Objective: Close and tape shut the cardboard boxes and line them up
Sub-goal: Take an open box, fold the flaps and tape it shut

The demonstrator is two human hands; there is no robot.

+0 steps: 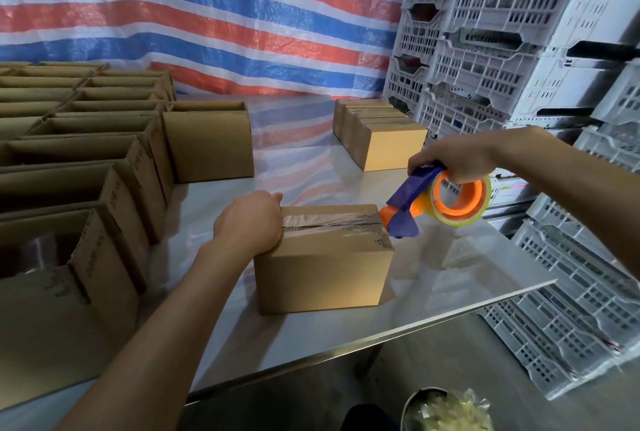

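A closed cardboard box [323, 268] stands on the steel table [450, 278], with clear tape along its top seam. My left hand [251, 221] presses flat on the box's left top edge. My right hand [453, 157] grips a blue and orange tape dispenser [440, 200] with a roll of clear tape; its nose touches the box's top right corner. A row of taped boxes [377, 134] stands at the back right of the table. Several open boxes [86, 167] fill the left side in rows.
Stacks of white plastic crates [519, 32] rise along the right, with more crates [571, 309] below the table's right edge. A striped red, blue and white tarp [207, 15] hangs behind. A round bin [446, 410] with plastic scraps sits at the bottom.
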